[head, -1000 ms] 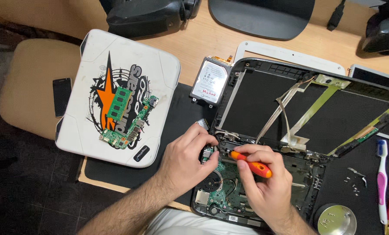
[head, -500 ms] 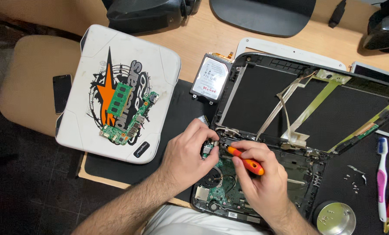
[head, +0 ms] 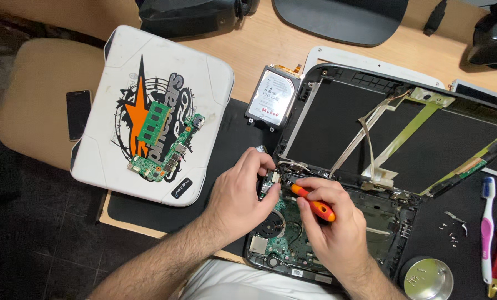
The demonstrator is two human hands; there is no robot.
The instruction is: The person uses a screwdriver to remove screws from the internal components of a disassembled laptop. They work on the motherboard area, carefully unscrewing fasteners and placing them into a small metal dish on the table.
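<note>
A dismantled black laptop (head: 404, 139) lies open on the desk, its green motherboard (head: 284, 233) exposed. My left hand (head: 240, 191) rests at the laptop's left hinge and pinches a small green circuit piece (head: 269, 185) there. My right hand (head: 334, 228) is wrapped around an orange-handled screwdriver (head: 314, 204), whose tip points up-left into the hinge corner right beside the left fingers. What the tip touches is hidden.
A white sleeve case (head: 148, 111) at left carries a green memory stick (head: 152, 123) and a small board (head: 168, 157). A hard drive (head: 273, 97) lies above the hands. A phone (head: 78, 114) rests on a stool. At right are a metal dish (head: 429, 278), loose screws (head: 451, 230) and a toothbrush (head: 487, 228).
Both hands have shifted slightly up and left toward the hinge corner, with the screwdriver tip closing in on the left fingers. The view has drifted a little.
</note>
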